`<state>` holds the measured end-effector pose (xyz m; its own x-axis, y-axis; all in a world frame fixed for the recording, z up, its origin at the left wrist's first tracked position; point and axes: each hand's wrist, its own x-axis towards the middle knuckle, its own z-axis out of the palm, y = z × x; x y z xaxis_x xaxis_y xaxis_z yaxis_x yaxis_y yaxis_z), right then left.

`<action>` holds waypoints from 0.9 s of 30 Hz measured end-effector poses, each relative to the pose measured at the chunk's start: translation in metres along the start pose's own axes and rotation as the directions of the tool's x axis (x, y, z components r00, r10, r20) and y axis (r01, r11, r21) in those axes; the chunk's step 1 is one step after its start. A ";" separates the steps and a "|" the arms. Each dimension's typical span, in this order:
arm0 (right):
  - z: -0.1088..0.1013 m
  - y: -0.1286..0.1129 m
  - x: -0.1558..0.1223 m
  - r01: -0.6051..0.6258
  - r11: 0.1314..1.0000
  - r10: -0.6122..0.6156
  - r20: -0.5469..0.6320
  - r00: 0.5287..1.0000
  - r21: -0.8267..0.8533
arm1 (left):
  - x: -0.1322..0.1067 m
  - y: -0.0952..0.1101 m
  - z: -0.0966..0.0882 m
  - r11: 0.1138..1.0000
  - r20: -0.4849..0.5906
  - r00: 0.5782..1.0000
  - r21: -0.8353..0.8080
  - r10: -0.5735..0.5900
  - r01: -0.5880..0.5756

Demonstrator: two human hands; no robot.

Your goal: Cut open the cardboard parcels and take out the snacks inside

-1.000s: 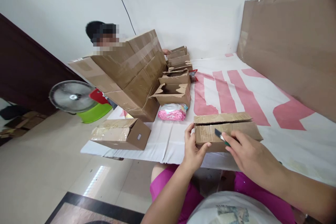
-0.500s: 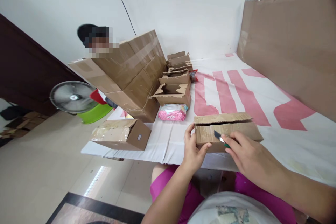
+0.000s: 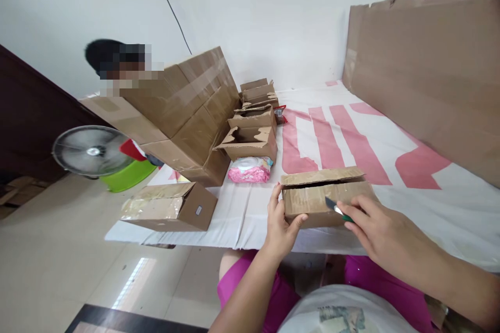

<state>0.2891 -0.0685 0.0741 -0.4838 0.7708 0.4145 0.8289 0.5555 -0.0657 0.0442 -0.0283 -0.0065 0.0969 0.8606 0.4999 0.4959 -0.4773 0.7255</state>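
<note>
A brown cardboard box [image 3: 312, 205] lies at the front edge of the table, with a dark gap running along its top between the flaps. Its left end is gripped by my left hand [image 3: 282, 226], thumb on the near side and fingers around the corner. In my right hand [image 3: 377, 221] is a utility knife [image 3: 336, 207] with a green handle. The blade points left, over the near top flap of the box; whether it touches the cardboard I cannot tell.
To the left stands another taped box [image 3: 166, 207]. Behind lie a pink pack of wipes [image 3: 250, 170], several open boxes [image 3: 255, 140] and a stack of large cartons [image 3: 183, 109]. A person [image 3: 113, 65] is behind the stack, near a fan [image 3: 92, 151]. A cardboard sheet [image 3: 422, 73] stands at right.
The view has shifted slightly, so most things appear further left. My right hand and the knife have moved a little rightward along the box. My left hand keeps its grip.
</note>
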 end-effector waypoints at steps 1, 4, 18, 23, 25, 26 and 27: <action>0.000 0.001 0.000 0.003 1.000 -0.003 -0.001 1.000 -0.002 | 0.000 -0.001 0.000 1.000 -0.002 1.000 0.004 0.010 -0.010; 0.003 0.001 0.000 0.007 1.000 -0.007 -0.029 1.000 -0.021 | 0.002 -0.004 0.000 0.999 -0.011 0.999 0.004 0.037 -0.037; 0.024 -0.011 0.007 -0.068 0.997 0.059 -0.158 0.986 -0.049 | 0.017 0.001 -0.011 0.995 0.063 0.993 0.001 0.104 -0.104; 0.030 -0.012 0.013 -0.138 0.988 0.148 -0.181 0.972 0.069 | 0.018 0.002 -0.010 0.993 0.073 0.991 -0.002 0.116 -0.116; 0.031 -0.009 0.016 -0.143 0.981 0.166 -0.182 0.969 0.133 | 0.019 0.003 -0.010 0.993 0.078 0.990 0.007 0.115 -0.116; 0.031 -0.007 0.017 -0.141 0.977 0.169 -0.176 0.970 0.163 | 0.019 0.004 -0.010 0.994 0.079 0.991 0.012 0.110 -0.112; 0.030 -0.005 0.018 -0.138 0.972 0.171 -0.170 0.970 0.189 | 0.019 0.004 -0.010 0.994 0.079 0.991 0.016 0.107 -0.109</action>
<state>0.2680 -0.0476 0.0547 -0.2799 0.7902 0.5451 0.8198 0.4922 -0.2926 0.0392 -0.0154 0.0111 0.2173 0.8158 0.5360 0.4965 -0.5652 0.6589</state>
